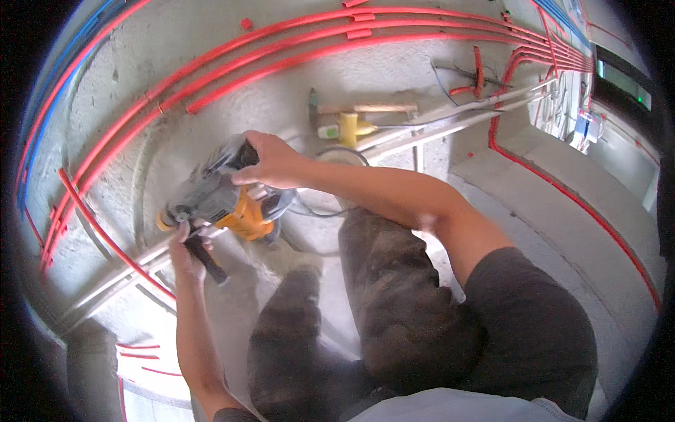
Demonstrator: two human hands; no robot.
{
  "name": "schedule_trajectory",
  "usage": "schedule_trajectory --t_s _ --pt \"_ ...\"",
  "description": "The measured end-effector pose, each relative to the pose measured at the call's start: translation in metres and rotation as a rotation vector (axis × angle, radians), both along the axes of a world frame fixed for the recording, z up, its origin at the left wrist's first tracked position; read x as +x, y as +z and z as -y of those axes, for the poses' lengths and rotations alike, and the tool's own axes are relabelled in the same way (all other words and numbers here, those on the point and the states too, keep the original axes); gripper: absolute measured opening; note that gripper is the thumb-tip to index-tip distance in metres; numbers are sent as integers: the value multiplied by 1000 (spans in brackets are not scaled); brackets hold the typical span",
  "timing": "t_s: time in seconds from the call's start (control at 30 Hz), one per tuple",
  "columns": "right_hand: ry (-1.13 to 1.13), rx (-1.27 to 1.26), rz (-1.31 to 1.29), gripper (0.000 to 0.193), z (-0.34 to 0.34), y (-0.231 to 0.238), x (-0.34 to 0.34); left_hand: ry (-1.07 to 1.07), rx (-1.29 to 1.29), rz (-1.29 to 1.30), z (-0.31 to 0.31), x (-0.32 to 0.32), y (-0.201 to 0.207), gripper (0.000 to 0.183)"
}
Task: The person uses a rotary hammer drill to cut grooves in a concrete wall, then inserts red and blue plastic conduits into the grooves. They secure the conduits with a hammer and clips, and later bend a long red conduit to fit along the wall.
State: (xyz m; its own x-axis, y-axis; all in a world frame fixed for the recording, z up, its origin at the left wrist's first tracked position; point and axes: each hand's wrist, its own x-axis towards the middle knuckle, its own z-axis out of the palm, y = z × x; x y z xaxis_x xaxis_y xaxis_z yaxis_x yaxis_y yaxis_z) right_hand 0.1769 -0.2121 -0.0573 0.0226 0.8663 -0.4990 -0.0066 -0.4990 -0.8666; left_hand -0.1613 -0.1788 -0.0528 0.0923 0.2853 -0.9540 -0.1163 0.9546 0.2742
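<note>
A dusty power cutter (246, 216) with a yellow motor housing and grey-black front is held tilted in front of my knees, low over the bare concrete. My right hand (273, 163) is closed around its dark upper grip. Below, at the cutter's front left end, my left hand (184, 254) closes by the black side handle (206, 263), fingers partly hidden behind it. A dark cord runs from the cutter's rear toward my knee. Dust blurs the tool's edges, and its cutting part cannot be made out.
Beyond the cutter lie a wooden-handled hammer (365, 108) and a yellow object (348, 129) beside pale rails (457, 125). Long red pipes (281, 50) curve along the far side. A loose red pipe (116, 235) crosses the rails at left. A concrete ledge (555, 183) stands right.
</note>
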Motion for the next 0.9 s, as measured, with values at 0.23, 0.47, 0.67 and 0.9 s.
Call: schedule_trajectory --t_s 0.23,0.47,0.67,0.9 --pt "262 -97 -305 42 38 205 -10 -127 352 16 8 32 120 48" --pt "380 -140 -91 53 79 371 34 -771 645 -278 28 136 238 31" --pt "377 -285 -43 62 76 450 77 -873 419 -174 28 157 284 24" --pt "282 -318 -5 43 73 448 67 -842 150 160 -14 149 304 46"
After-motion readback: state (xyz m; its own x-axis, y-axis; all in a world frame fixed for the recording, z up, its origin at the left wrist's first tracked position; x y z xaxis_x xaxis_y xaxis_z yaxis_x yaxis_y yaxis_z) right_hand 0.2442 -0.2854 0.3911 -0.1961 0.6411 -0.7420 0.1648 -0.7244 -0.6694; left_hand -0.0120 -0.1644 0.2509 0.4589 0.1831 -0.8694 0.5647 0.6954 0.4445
